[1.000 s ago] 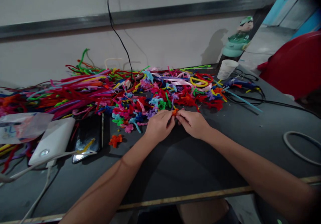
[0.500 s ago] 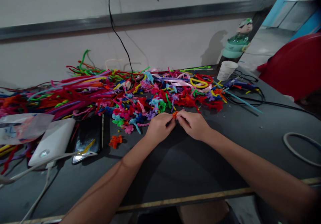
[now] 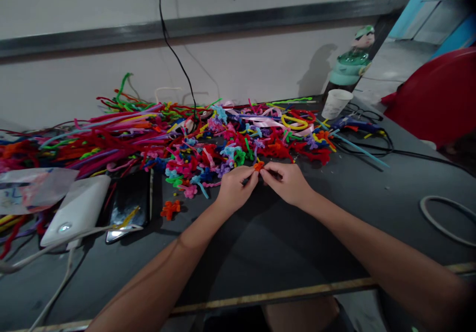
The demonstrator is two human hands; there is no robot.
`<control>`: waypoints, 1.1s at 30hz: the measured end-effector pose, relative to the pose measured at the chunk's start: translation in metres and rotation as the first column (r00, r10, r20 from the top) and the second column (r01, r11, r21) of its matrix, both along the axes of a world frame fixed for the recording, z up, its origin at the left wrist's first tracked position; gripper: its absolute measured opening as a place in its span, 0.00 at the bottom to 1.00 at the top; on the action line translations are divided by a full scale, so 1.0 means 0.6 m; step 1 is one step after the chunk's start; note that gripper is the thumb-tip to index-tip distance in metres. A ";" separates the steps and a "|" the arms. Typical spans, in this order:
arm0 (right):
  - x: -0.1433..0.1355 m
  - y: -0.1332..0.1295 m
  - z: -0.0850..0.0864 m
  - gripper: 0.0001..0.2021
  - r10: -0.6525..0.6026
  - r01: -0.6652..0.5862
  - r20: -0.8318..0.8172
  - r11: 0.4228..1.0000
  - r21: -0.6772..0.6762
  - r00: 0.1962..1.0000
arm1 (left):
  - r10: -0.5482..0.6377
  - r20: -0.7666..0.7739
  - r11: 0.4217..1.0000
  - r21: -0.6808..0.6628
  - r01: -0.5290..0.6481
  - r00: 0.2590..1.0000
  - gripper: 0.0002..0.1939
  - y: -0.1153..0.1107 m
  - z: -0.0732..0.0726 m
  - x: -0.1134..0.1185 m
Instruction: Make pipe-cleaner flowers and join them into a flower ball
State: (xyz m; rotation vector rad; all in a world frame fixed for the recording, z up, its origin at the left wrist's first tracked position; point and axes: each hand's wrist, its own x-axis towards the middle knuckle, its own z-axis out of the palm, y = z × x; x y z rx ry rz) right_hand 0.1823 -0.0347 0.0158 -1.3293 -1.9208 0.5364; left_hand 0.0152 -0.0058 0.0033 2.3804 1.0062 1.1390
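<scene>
Between my fingertips is a small orange pipe-cleaner flower [image 3: 259, 166], partly covered by the fingers. My left hand [image 3: 237, 188] pinches it from the left. From the right, my right hand [image 3: 287, 182] pinches the same piece with thumb and forefinger. Just beyond both hands lies a heap of twisted pipe-cleaner flowers [image 3: 230, 151] in pink, red, blue, green and purple. A second orange pipe-cleaner piece [image 3: 170, 209] rests on the dark table [image 3: 297, 252], left of my left hand.
Loose pipe cleaners [image 3: 111, 136] pile up at the left back. A black phone [image 3: 130, 200], a white power bank [image 3: 76, 210] with cable and a plastic bag [image 3: 33, 188] lie left. A paper cup [image 3: 336, 105], a bottle [image 3: 349, 67] and a glue gun [image 3: 359, 125] stand or lie right.
My fingers have shifted slightly on the orange flower, so more of it shows above the fingertips. Both hands stay in nearly the same place.
</scene>
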 end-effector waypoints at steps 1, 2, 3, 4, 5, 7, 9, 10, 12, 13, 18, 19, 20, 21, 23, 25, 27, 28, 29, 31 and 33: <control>-0.001 0.000 0.001 0.13 -0.002 0.002 -0.009 1.000 -0.007 1.000 | -0.008 0.010 1.000 -0.018 0.008 1.000 0.12 0.000 0.001 -0.001; -0.001 -0.001 0.001 0.12 -0.006 0.006 -0.015 1.000 -0.012 1.000 | -0.019 0.021 0.999 -0.036 0.019 1.000 0.12 -0.001 0.003 -0.001; -0.002 -0.001 0.002 0.12 -0.012 0.012 -0.017 1.000 -0.014 1.000 | -0.029 0.036 0.998 -0.051 0.031 0.999 0.11 -0.001 0.004 -0.002; -0.002 -0.002 0.002 0.11 -0.020 0.019 -0.016 1.000 -0.013 1.000 | -0.038 0.052 0.997 -0.063 0.041 0.998 0.11 -0.001 0.005 -0.002; -0.002 -0.002 0.002 0.11 -0.029 0.028 -0.011 1.000 -0.011 1.000 | -0.043 0.064 0.996 -0.071 0.048 0.997 0.10 -0.001 0.006 -0.002; -0.002 -0.003 0.002 0.12 -0.050 0.050 0.004 0.999 -0.009 0.999 | -0.039 0.072 0.996 -0.077 0.044 0.997 0.10 -0.001 0.008 -0.002; -0.001 -0.004 0.002 0.13 -0.065 0.065 0.013 0.998 -0.012 0.998 | -0.021 0.064 0.997 -0.078 0.026 0.998 0.12 -0.002 0.009 -0.001; -0.001 -0.004 0.003 0.14 -0.065 0.065 0.011 0.998 -0.016 0.998 | -0.010 0.061 0.997 -0.078 0.015 0.998 0.13 -0.002 0.009 0.000; -0.001 -0.005 0.003 0.15 -0.039 0.039 0.001 0.999 -0.022 0.999 | 0.024 0.073 0.997 -0.073 -0.019 0.997 0.13 -0.003 0.009 0.001; -0.001 -0.005 0.002 0.15 -0.015 0.015 -0.002 1.000 -0.021 1.000 | 0.045 0.082 0.997 -0.067 -0.039 0.996 0.13 -0.004 0.009 0.002; -0.002 -0.007 0.001 0.11 0.077 -0.077 0.020 0.997 0.018 0.997 | 0.073 0.053 0.992 0.101 -0.078 0.996 0.14 -0.003 0.005 0.002; -0.002 -0.008 0.001 0.11 0.081 -0.081 0.021 0.996 0.023 0.996 | 0.058 0.040 0.986 0.154 -0.064 0.998 0.15 -0.002 0.004 0.002; -0.002 -0.008 0.002 0.11 0.085 -0.086 0.020 0.996 0.025 0.996 | 0.043 0.030 0.979 0.200 -0.048 0.999 0.15 -0.001 0.004 0.002; -0.002 -0.009 0.003 0.12 0.094 -0.094 0.016 0.995 0.026 0.995 | 0.029 0.021 0.971 0.237 -0.034 0.999 0.14 0.000 0.004 0.001; -0.002 -0.010 0.005 0.12 0.114 -0.114 0.008 0.993 0.020 0.993 | 0.016 0.002 0.959 0.282 -0.016 1.000 0.14 0.001 0.004 -0.001; -0.002 -0.011 0.007 0.12 0.124 -0.124 -0.003 0.992 0.005 0.992 | 0.013 -0.023 0.951 0.309 -0.006 1.000 0.13 0.002 0.004 -0.002; -0.002 -0.012 0.007 0.11 0.133 -0.133 -0.021 0.991 -0.011 0.991 | 0.006 -0.045 0.941 0.339 0.010 0.999 0.13 0.003 0.004 -0.004; -0.003 -0.012 0.007 0.11 0.144 -0.145 -0.037 0.989 -0.020 0.989 | 0.000 -0.051 0.934 0.357 0.018 0.999 0.11 0.003 0.005 -0.004; -0.003 -0.012 0.006 0.12 0.159 -0.161 -0.057 0.986 -0.033 0.986 | -0.005 -0.055 0.928 0.372 0.025 0.998 0.10 0.003 0.004 -0.005; -0.003 -0.011 0.005 0.14 0.186 -0.192 -0.097 0.979 -0.061 0.978 | -0.005 -0.061 0.921 0.387 0.028 0.998 0.10 0.004 0.003 -0.006; -0.003 -0.009 0.003 0.15 0.192 -0.201 -0.105 0.976 -0.085 0.976 | 0.013 -0.077 0.928 0.373 0.017 0.997 0.11 0.007 0.001 -0.008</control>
